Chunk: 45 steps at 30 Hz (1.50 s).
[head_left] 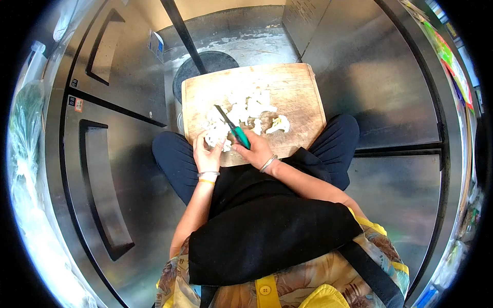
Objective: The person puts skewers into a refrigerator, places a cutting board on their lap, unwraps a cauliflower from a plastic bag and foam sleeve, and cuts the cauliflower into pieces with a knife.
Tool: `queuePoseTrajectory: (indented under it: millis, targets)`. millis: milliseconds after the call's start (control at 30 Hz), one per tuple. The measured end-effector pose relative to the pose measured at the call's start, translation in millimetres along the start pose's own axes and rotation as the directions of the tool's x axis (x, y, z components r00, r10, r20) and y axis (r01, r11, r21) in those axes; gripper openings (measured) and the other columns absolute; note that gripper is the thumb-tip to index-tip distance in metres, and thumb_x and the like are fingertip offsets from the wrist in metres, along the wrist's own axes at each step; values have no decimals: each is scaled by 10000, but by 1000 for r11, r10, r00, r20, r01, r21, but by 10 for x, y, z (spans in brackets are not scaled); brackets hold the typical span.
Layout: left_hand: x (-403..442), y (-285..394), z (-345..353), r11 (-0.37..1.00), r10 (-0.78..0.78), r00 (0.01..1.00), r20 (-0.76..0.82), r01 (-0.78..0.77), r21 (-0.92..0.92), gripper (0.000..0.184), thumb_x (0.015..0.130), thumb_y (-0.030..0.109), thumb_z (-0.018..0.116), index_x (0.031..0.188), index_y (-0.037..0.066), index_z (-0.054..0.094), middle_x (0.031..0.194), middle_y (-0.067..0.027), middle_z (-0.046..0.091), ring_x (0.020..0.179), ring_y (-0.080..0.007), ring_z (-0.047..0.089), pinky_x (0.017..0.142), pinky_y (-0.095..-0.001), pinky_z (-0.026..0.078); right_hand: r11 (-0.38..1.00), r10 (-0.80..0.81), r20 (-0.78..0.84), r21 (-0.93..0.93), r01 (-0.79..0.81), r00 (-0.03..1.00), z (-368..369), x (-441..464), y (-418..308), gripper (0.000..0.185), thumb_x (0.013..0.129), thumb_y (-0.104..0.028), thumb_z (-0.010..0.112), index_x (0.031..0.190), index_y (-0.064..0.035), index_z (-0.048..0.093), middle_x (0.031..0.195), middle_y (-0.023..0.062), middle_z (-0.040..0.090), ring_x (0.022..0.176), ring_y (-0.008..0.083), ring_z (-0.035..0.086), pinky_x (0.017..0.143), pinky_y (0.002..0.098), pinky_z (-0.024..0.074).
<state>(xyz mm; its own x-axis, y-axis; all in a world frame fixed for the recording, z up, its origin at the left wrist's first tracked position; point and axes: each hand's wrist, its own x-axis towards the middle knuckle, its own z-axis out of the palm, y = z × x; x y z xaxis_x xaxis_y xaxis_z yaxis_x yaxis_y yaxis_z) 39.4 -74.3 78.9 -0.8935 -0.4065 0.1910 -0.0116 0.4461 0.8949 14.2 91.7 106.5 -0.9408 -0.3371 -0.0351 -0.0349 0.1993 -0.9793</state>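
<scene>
A wooden cutting board (295, 92) lies across my lap, with white cauliflower florets (251, 105) spread over its middle and left. My left hand (206, 154) grips a piece of cauliflower (218, 137) at the board's near left edge. In my right hand (258, 153) is a knife (239, 134) with a green and black handle, its dark blade pointing up and left over the florets. The blade is close to the cauliflower in my left hand; whether it touches cannot be told. One separate floret (279, 124) sits to the right of the knife.
Steel cabinets with dark handles (102, 190) stand close on the left, and more steel doors (380, 77) on the right. Beyond the board are a round black lid-like disc (218, 59) and a dark pole (184, 33). Plastic bags (28, 169) line the far left.
</scene>
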Motion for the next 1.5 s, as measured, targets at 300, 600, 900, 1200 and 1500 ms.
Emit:
queuePoseTrajectory:
  millis: [300, 600, 900, 1200, 1500]
  targets:
    - [-51, -86, -80, 875, -320, 847, 424, 436, -210, 226, 853, 38, 575, 1078, 22, 587, 763, -1, 620, 666, -32, 509, 601, -188, 414, 935, 323, 158, 101, -341, 933, -13, 107, 217, 329, 810, -138, 678, 1091, -51, 533, 802, 12, 560, 522, 77, 528, 445, 225, 450]
    - [-72, 150, -104, 984, -160, 912, 379, 178, -12, 365, 780, 63, 659, 1137, 74, 580, 635, 23, 502, 579, -56, 460, 567, -223, 429, 911, 301, 311, 185, -368, 901, -136, 283, 138, 305, 779, -107, 709, 1005, -23, 522, 713, 9, 545, 460, 79, 479, 417, 226, 417]
    - [-18, -154, -97, 997, -57, 882, 468, 77, -25, 350, 728, -7, 680, 1055, 78, 590, 830, 4, 454, 697, -62, 472, 583, -209, 434, 896, 237, 467, 235, -378, 852, -186, 449, 51, 188, 817, -111, 664, 919, -34, 526, 617, 7, 515, 425, 79, 457, 388, 238, 387]
    - [-43, 67, -192, 799, -50, 980, 195, 156, -581, 239, 819, -42, 607, 1037, 17, 527, 969, -3, 476, 899, -104, 559, 812, -232, 450, 899, 204, 32, 389, -200, 978, -527, 73, -278, 249, 857, -213, 631, 982, -36, 510, 684, 10, 541, 470, 77, 488, 411, 224, 408]
    - [-166, 293, -33, 443, -311, 883, 350, 461, -769, 176, 879, 59, 567, 1049, 74, 523, 992, -36, 596, 834, -146, 612, 684, -281, 532, 745, 313, 255, 531, -403, 915, -298, -113, -135, 429, 798, -197, 710, 1103, -36, 454, 749, 16, 549, 460, 75, 487, 390, 217, 416]
